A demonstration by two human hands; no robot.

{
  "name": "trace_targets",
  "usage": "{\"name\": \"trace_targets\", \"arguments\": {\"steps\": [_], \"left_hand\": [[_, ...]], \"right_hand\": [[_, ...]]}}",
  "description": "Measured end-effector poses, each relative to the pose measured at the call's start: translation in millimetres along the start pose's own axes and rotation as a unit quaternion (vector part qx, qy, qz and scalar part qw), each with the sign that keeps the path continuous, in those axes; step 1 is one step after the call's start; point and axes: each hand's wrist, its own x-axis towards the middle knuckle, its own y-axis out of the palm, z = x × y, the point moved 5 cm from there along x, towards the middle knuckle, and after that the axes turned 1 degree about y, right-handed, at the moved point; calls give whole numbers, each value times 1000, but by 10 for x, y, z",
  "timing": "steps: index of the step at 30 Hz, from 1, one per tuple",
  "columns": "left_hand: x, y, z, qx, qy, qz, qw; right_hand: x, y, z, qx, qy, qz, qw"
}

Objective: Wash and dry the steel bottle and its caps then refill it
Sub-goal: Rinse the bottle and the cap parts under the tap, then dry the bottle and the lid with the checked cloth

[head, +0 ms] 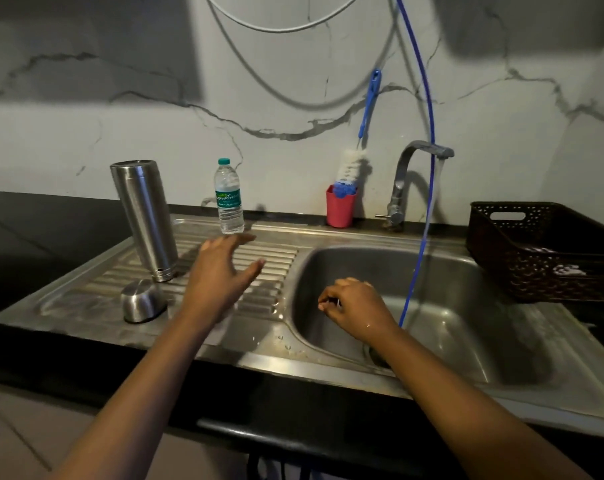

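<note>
Steel bottle [143, 220] stands mouth down on the left side of the drainboard [276, 258], tilted a bit. Its domed steel cap [143, 301] sits just in front of it, nearer me. Left hand [221, 271] hovers above the ribs right of the bottle, fingers spread, holding nothing. Plastic water bottle [228, 199] is upright at the far edge. Red cup [341, 211] by the wall holds a bottle brush [352, 162]. Right hand [356, 310] is over the sink [466, 306], fingers curled in; can't tell if it pinches anything. Tap [402, 188] is behind, and a blue hose [428, 133] hangs into the basin. Dark basket [535, 271] is far right.
</note>
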Motion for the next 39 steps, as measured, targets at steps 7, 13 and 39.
{"name": "trace_targets", "arguments": {"steps": [7, 13, 39], "left_hand": [[580, 1433, -487, 124, -28, 215, 968], [492, 1933, -175, 192, -56, 279, 939], [475, 2035, -117, 225, -45, 285, 931]], "right_hand": [[357, -234, -817, 19, 207, -97, 973], [962, -315, -1567, -130, 280, -73, 948], [1491, -358, -1887, 62, 456, -58, 886]]}}
